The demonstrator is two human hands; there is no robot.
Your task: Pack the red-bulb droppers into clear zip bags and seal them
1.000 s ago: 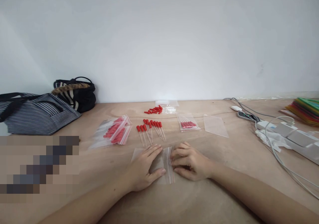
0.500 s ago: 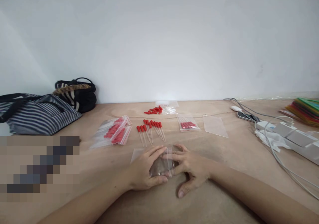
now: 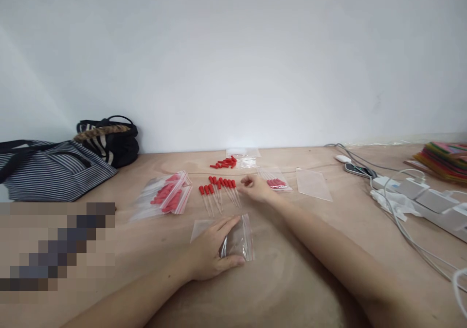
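Observation:
My left hand [image 3: 209, 252] rests on a small clear zip bag [image 3: 239, 240] with a red seal strip, fingers and thumb holding its open end up off the table. My right hand [image 3: 255, 188] is stretched forward, fingers curled, beside a row of loose red-capped droppers [image 3: 219, 191]; whether it grips one I cannot make out. Just right of that hand lies a filled bag of droppers [image 3: 275, 182].
Filled dropper bags [image 3: 166, 197] lie to the left, an empty clear bag [image 3: 314, 184] to the right, loose red caps [image 3: 224, 162] farther back. Striped bags [image 3: 54, 167] stand at the left. A power strip [image 3: 430, 201], cables and coloured sheets [image 3: 443, 160] lie at the right.
My right hand left the zip bag and reached forward to the row of droppers. My left hand stayed on the bag, whose mouth now stands raised.

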